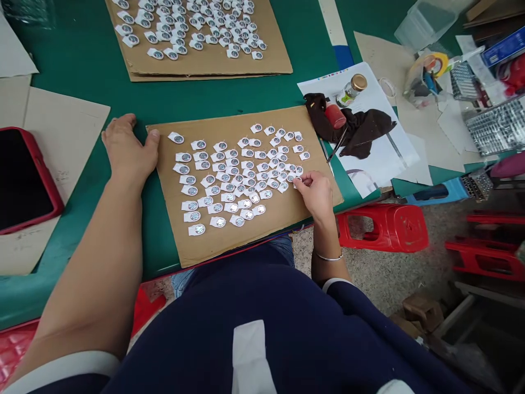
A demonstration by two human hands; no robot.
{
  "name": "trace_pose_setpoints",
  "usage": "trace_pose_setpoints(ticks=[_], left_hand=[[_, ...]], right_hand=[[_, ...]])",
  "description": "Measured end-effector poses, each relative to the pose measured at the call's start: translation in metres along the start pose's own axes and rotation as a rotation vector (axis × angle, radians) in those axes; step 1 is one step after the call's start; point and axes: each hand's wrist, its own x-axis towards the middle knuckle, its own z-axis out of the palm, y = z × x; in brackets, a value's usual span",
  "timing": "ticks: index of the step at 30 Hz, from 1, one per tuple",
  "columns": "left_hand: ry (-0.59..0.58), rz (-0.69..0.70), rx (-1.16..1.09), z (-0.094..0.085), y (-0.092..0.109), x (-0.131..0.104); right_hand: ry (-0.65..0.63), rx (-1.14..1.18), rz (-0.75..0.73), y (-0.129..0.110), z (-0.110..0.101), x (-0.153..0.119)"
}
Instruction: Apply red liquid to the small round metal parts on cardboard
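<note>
A cardboard sheet (229, 249) lies before me, bearing rows of small white paper tabs, each with a round silvery badge (197, 230) with a dark print. At the sheet's right side, my right hand (318, 192) pinches one such badge (296, 183) between thumb and fingertips, low over the cardboard beside the others. Its exact contact with the sheet is hard to see. My left hand (132, 143) rests on the green table at the sheet's upper left corner, fingers apart, thumb at the cardboard's edge, holding nothing.
A second cardboard sheet (213, 65) with similar badges lies farther back. To the right are dark cloth (369, 131), a red thread spool (335, 116), tweezers (338, 145) and a glass jar (351, 90) on printed paper. A phone (27, 180) lies left. Red stools (383, 227) stand below.
</note>
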Motion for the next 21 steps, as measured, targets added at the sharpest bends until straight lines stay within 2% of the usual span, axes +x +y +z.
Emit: trace_pose_setpoints(ticks=[6, 9, 12, 16, 18, 21], left_hand=[[0.016, -0.027, -0.023, 0.0, -0.001, 0.0], [0.039, 0.006, -0.028, -0.007, 0.007, -0.002], [0.103, 0.174, -0.034, -0.021, 0.029, -0.009], [0.144, 0.398, -0.14, -0.04, 0.073, -0.036], [0.076, 0.464, -0.225, -0.043, 0.094, -0.055], [-0.132, 0.531, -0.336, -0.037, 0.114, -0.08]], right_hand=[[0.025, 0.061, -0.003, -0.003, -0.001, -0.005], [0.07, 0.125, 0.019, -0.001, -0.002, -0.006], [0.104, 0.383, 0.038, -0.004, -0.004, -0.006], [-0.01, 0.751, 0.021, -0.022, -0.004, -0.01], [-0.092, 0.888, 0.009, -0.034, -0.001, -0.013], [-0.228, 1.067, 0.016, -0.053, 0.009, -0.019]])
